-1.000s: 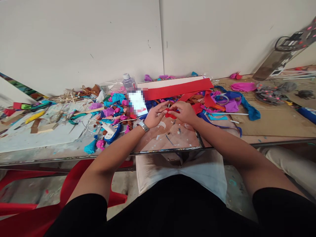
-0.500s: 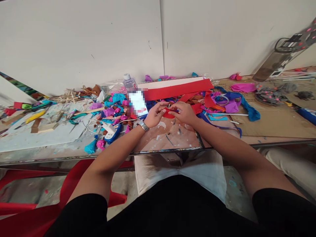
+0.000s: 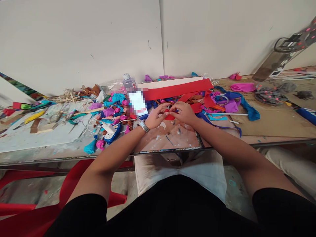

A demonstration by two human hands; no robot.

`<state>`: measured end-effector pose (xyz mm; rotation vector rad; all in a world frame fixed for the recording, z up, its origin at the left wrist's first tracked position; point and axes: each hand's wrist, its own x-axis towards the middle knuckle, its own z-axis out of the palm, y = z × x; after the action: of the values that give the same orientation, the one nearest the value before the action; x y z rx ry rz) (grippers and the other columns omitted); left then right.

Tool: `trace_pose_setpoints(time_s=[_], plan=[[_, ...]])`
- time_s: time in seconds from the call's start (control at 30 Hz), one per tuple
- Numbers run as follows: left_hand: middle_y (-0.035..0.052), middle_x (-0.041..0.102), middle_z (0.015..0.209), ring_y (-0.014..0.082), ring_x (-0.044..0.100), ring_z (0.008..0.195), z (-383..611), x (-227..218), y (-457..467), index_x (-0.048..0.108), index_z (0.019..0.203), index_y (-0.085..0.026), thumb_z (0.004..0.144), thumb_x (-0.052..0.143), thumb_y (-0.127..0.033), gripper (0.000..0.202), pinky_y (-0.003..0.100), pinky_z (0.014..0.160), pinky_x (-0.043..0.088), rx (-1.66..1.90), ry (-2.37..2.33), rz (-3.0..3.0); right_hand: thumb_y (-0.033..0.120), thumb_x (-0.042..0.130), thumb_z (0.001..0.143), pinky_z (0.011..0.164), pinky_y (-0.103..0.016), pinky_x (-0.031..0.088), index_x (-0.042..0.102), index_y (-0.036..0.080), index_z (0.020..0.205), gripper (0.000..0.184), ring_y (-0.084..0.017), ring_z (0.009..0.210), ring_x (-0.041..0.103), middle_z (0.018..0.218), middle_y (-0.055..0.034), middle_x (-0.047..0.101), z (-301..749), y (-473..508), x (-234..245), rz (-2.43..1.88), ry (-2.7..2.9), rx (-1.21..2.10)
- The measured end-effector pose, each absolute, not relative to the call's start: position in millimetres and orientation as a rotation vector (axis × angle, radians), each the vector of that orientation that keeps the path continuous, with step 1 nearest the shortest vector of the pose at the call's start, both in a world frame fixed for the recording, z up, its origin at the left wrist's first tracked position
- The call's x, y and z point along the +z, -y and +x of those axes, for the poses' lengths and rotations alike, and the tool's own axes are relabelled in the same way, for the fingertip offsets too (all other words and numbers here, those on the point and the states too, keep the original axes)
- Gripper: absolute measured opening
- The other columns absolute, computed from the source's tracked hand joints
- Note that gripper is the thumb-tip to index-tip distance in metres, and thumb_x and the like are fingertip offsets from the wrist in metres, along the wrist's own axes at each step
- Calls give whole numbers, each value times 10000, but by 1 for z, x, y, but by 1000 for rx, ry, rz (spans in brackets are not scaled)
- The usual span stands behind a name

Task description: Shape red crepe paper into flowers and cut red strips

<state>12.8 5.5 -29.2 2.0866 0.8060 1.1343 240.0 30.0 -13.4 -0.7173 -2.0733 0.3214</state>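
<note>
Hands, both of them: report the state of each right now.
Left hand: closed, pinching the red piece.
Right hand: closed on the same red piece.

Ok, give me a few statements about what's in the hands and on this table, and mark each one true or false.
1. The left hand and the right hand both pinch a red scrap. True.
2. The watch sits on the right wrist. False: it is on the left wrist.
3. A bottle with a white cap stands beyond the left hand. True.
4. The long red sheet lies nearer the person than the hands. False: it lies beyond them, toward the wall.
</note>
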Motion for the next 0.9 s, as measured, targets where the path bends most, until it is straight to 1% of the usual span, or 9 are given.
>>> trace_pose_setpoints(time_s=[0.1,0.2,0.27,0.37,0.5,0.6,0.67,0.8,0.9], plan=[[153,767,1280,291,730,1236,13,-28,-5,523,1565,-217,1041,587,-633,673,475,1101,551,1149,-787,2108,731,657,944,822,-408,563,788,233,930,514,-260,841,711,873,-81,775,240,-30,-14,-702,2073,317],[174,706,1416,324,639,1400,13,-25,-4,541,1565,-224,1038,581,-636,670,509,1203,488,1167,-786,2164,708,651,962,890,-425,580,810,252,1095,501,-284,952,726,942,-86,784,240,-32,-17,-671,2099,289],[172,688,1446,329,613,1432,13,-24,-3,529,1578,-229,1038,579,-636,678,514,1222,475,1162,-788,2187,684,629,987,941,-441,583,818,269,1153,485,-297,1032,729,1010,-95,794,240,-33,-19,-640,2126,270],[165,727,1361,317,668,1352,12,-25,-3,462,1621,-224,1060,545,-619,691,528,1195,498,1122,-770,2193,646,613,1011,940,-443,590,821,273,1151,449,-290,1046,727,1066,-100,791,240,-34,-20,-591,2144,272],[148,746,1298,283,716,1255,12,-27,-4,398,1652,-232,1084,521,-576,675,502,1147,538,1085,-721,2163,613,633,1012,885,-420,592,782,255,1094,396,-265,973,713,1021,-89,764,240,-31,-18,-563,2145,337],[152,707,1381,281,706,1273,12,-28,-6,446,1617,-252,1069,565,-561,640,458,1086,576,1122,-726,2134,643,638,1000,857,-399,587,740,248,1061,413,-242,919,699,1036,-83,736,240,-30,-18,-585,2108,408],[152,701,1379,277,709,1257,12,-29,-7,479,1584,-253,1055,599,-552,619,431,1042,592,1151,-728,2114,662,656,982,852,-388,576,717,242,1054,430,-238,915,693,1035,-80,725,241,-31,-17,-595,2079,423],[123,753,1207,247,744,1123,10,-34,-11,501,1539,-228,1041,631,-535,599,393,970,600,1166,-729,2069,669,658,980,837,-376,550,690,234,1049,442,-238,913,685,1017,-77,719,241,-31,-15,-603,2046,414],[111,774,1150,238,757,1072,10,-36,-13,510,1515,-207,1041,633,-516,578,385,961,594,1171,-722,2024,683,659,973,810,-370,544,683,231,1027,455,-229,867,673,998,-73,717,241,-30,-13,-606,2025,430]])
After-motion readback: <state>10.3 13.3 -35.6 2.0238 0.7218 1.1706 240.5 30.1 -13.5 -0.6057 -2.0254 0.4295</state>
